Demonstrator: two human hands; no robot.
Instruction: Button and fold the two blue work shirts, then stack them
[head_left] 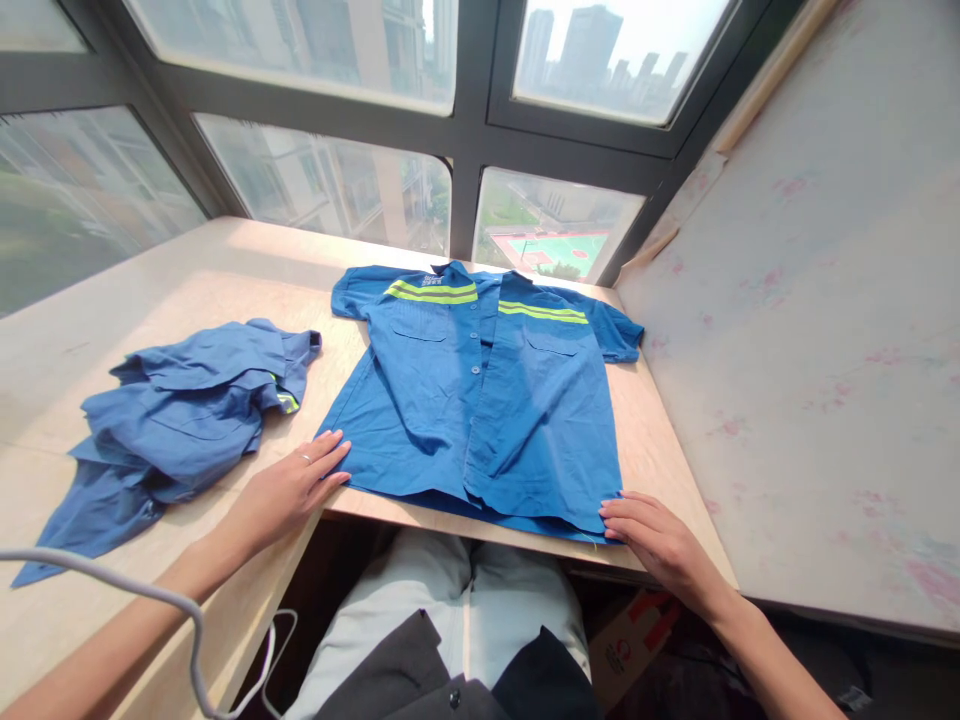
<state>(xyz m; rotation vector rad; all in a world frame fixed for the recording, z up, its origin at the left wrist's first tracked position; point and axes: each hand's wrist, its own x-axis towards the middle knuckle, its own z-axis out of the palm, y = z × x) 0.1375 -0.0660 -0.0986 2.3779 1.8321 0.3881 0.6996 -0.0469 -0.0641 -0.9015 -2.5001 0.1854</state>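
Observation:
A blue short-sleeved work shirt (420, 400) lies spread out, front up, with its collar toward the window. Yellow-green reflective bands cross its chest, and the buttoned front hangs partly apart. My left hand (304, 475), wearing a ring, rests with stretched fingers on the shirt's lower left corner. At the lower right corner, the fingers of my right hand (660, 535) lie extended over the hem; its thumb is hidden. To the left, a second blue shirt (195, 410) with a reflective band lies crumpled, apart from my left hand.
The light wooden table (262, 260) meets a window frame (469, 130) at the back and a flowered wall (795, 380) on the right. A grey cable (191, 610) loops at lower left. Below the table's edge, a paper bag (626, 645) stands at the right.

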